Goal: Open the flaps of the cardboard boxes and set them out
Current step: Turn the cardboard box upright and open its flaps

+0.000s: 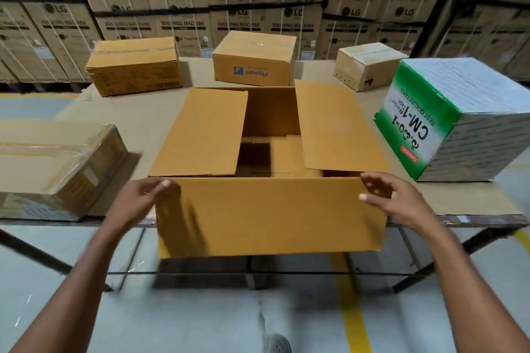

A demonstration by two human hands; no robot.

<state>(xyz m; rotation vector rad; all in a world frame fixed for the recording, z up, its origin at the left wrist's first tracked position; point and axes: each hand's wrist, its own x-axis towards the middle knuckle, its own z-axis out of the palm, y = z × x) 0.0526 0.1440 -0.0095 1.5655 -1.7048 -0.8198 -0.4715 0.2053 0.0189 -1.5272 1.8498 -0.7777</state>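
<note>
Open box (269, 152) at the table's (459, 203) near edge, its near flap (269, 215) folded down over the edge. Left hand (143, 195) and right hand (393, 198) pinch the flap's top corners. Risk: pulling the flap could drag the overhanging box off the table.

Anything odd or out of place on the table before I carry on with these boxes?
Only small things: the green and white tape box and the Flipkart box sit with their print upside down. The open box overhangs the table edge.
</note>
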